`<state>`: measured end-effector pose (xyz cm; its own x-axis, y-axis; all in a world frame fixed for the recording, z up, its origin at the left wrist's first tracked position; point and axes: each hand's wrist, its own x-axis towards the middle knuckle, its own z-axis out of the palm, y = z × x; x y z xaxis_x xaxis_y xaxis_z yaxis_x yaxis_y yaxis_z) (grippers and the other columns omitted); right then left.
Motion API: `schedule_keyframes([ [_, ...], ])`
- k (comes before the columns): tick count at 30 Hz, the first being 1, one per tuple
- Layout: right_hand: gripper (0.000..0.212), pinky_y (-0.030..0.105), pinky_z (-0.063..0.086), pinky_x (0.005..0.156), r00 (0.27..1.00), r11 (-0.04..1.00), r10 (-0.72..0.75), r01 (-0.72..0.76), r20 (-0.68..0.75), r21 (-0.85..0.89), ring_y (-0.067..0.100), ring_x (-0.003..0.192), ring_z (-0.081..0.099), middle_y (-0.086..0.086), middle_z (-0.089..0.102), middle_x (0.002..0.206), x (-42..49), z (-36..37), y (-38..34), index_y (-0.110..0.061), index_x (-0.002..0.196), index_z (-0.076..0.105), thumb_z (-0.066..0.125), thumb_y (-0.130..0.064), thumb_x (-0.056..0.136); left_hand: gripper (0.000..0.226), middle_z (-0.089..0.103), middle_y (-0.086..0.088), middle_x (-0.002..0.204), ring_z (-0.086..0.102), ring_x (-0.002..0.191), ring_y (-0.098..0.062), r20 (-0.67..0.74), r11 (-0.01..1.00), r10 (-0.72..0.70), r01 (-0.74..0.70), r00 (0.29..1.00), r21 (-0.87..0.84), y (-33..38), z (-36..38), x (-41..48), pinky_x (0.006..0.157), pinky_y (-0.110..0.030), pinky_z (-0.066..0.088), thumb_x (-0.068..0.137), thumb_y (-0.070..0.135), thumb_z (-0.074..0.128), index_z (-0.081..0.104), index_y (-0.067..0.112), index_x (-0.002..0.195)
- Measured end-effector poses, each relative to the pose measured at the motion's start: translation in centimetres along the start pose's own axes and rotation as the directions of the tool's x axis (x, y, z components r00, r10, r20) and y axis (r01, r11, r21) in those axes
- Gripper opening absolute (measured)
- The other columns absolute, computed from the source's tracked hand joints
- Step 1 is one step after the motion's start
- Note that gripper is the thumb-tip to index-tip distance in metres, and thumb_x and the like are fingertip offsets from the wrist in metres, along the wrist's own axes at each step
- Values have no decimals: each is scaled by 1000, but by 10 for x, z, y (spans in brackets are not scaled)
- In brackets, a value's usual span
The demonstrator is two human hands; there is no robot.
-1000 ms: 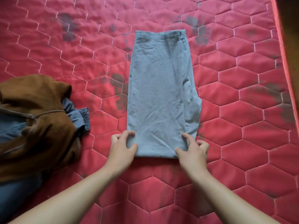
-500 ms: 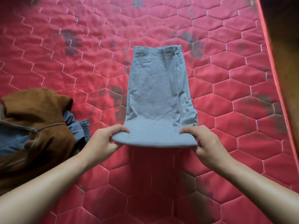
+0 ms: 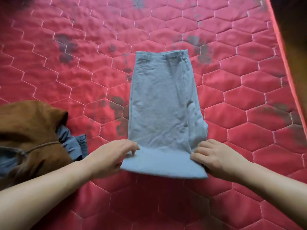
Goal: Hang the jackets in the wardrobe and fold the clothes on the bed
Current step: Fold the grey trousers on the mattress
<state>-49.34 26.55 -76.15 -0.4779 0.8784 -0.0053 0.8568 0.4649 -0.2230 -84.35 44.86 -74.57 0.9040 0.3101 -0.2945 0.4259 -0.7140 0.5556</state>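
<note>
While my left hand (image 3: 113,156) and my right hand (image 3: 216,158) each pinch a near corner of the trousers (image 3: 162,105), fingers curled over the top of the cloth, the folded end stretched between them is raised off the mattress (image 3: 249,97) and bows a little toward me. Beyond my grip the rest of the grey-blue cloth lies flat and runs straight away from me, creased, with the waistband at the far end. An under layer sticks out along the edge on my right hand's side. Beneath it all is red quilting stitched in hexagons, with dark blotches beyond the trousers and to either side of them. Out past my left hand, close to that forearm and apart from the trousers, sits a heaped brown garment (image 3: 29,127) with a cord across it. A blue garment (image 3: 73,143) pokes out from under the side nearest my left hand. Far beyond my right hand the mattress edge slants away; what lies past it is too dark to tell.
</note>
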Motion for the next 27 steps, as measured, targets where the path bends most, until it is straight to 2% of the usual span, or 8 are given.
schedule_keyframes([
  [5,35,49,37,115,996,997,-73,72,51,18,34,145,42,13,50,152,15,11,14,-15,113,66,50,-7,82,66,33,2,162,32,150,-25,131,876,68,-122,989,467,-28,8,23,116,-48,31,85,20,56,45,29,149],
  [9,54,53,29,119,969,989,-125,138,213,-47,30,150,34,10,38,162,18,28,27,-15,137,61,48,-18,84,63,35,-4,161,34,148,-28,103,876,99,-135,990,463,-29,18,25,117,-51,30,86,23,41,48,32,148],
  [13,44,42,36,118,1000,967,20,-15,-19,255,21,141,49,3,60,145,18,29,24,-14,128,68,58,-1,87,51,54,8,147,44,142,-13,-129,974,56,-26,990,226,-42,28,32,119,-40,30,90,8,41,69,27,128],
  [16,44,33,50,103,908,642,409,-358,92,678,14,120,66,-10,72,124,29,20,29,-30,118,71,71,-7,80,26,67,28,114,59,112,7,-171,902,-332,260,928,-344,-33,13,47,105,-28,47,95,11,62,77,31,102],
  [19,17,36,55,91,704,185,637,-536,314,824,11,106,69,-5,76,114,65,-5,59,-23,110,76,70,-20,95,20,66,20,70,60,66,6,-212,758,-473,272,856,-593,-20,-21,73,62,-28,52,104,32,52,66,21,94],
  [21,19,33,55,82,580,-92,678,-542,451,835,11,91,70,1,78,105,85,-18,73,-13,106,75,64,-26,99,32,64,15,66,54,60,1,-174,695,-553,336,815,-636,-27,-35,92,59,-30,47,105,38,49,64,15,89],
  [24,24,31,56,75,487,-215,673,-591,556,778,15,82,72,4,79,98,97,-19,79,-4,110,73,60,-23,102,40,55,9,71,46,65,-6,-177,670,-635,422,752,-610,-37,-34,106,66,-38,39,101,43,54,58,8,84],
  [27,14,33,57,78,473,-304,644,-564,602,768,20,85,74,8,79,100,98,-25,77,-7,106,74,64,-13,98,32,72,-2,87,60,80,-10,-179,582,-648,330,741,-743,-22,-30,99,79,-44,51,97,42,56,66,11,98],
])
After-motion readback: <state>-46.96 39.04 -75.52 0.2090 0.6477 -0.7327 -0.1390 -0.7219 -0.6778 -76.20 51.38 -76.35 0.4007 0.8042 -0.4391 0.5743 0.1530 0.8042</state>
